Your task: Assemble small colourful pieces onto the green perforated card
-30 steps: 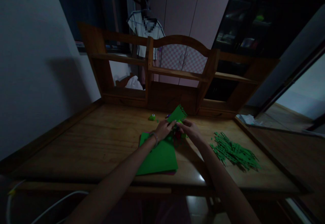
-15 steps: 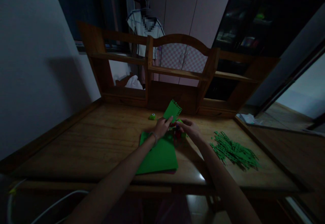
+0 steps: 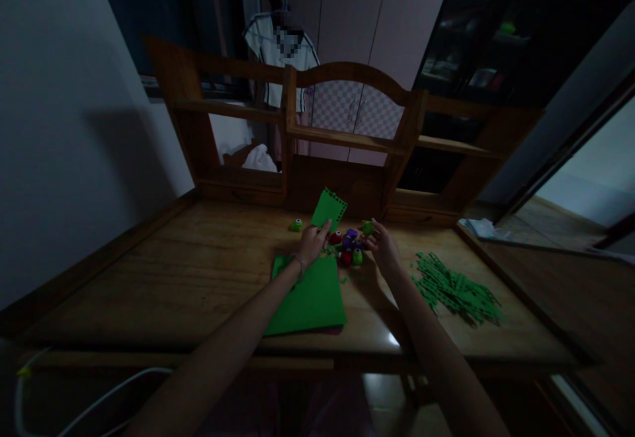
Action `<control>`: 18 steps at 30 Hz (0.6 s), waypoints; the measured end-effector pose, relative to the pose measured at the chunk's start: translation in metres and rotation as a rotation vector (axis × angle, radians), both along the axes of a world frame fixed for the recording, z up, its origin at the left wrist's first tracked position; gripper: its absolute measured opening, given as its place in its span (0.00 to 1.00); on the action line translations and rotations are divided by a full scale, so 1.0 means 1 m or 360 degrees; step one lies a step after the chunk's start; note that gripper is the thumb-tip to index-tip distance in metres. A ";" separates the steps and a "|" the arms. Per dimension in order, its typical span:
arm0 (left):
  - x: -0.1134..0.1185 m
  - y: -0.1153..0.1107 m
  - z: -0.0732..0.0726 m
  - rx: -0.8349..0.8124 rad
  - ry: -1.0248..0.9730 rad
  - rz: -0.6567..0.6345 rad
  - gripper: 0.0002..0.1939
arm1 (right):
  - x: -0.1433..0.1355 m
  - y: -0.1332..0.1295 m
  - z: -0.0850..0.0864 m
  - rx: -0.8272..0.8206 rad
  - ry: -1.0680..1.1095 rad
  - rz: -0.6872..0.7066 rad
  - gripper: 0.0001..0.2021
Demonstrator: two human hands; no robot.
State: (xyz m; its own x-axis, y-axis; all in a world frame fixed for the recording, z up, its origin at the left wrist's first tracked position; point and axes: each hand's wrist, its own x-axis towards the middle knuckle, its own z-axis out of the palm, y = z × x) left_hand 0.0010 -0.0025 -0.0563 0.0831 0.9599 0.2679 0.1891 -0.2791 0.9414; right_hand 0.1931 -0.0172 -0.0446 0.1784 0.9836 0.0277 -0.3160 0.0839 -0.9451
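My left hand (image 3: pixel 313 242) is closed on a sheet of green paper (image 3: pixel 328 209), its far edges notched with punched holes. In my right hand (image 3: pixel 381 245) a small green craft punch (image 3: pixel 368 227) is pinched by the fingertips, apart from the paper. Between the hands several small punches cluster: a purple punch (image 3: pixel 350 237), a red punch (image 3: pixel 336 237) and a green punch (image 3: pixel 357 256) among them. Green paper bits (image 3: pixel 327 251) lie beside my left hand. Under my left wrist lies a stack of green sheets (image 3: pixel 310 301).
Another green punch (image 3: pixel 296 225) stands left of the held sheet. A heap of punched green strips (image 3: pixel 456 291) lies on the right of the wooden table (image 3: pixel 198 278). A wooden shelf (image 3: pixel 342 134) rises along the table's back edge.
My right hand has moved up and right, away from the paper, with the green punch. My left hand and the sheet have shifted slightly left, and the punch cluster shows more plainly.
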 end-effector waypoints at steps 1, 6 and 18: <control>0.000 0.000 0.000 -0.0002 0.0011 0.0010 0.32 | 0.001 0.000 0.000 0.0006 0.0024 -0.0010 0.14; 0.000 0.001 -0.001 0.0043 0.0048 0.0030 0.33 | 0.002 0.000 -0.002 0.0034 0.0089 -0.0080 0.11; 0.002 0.004 -0.007 -0.0017 0.0045 -0.0045 0.29 | -0.004 -0.008 -0.002 0.0085 -0.0201 -0.0116 0.20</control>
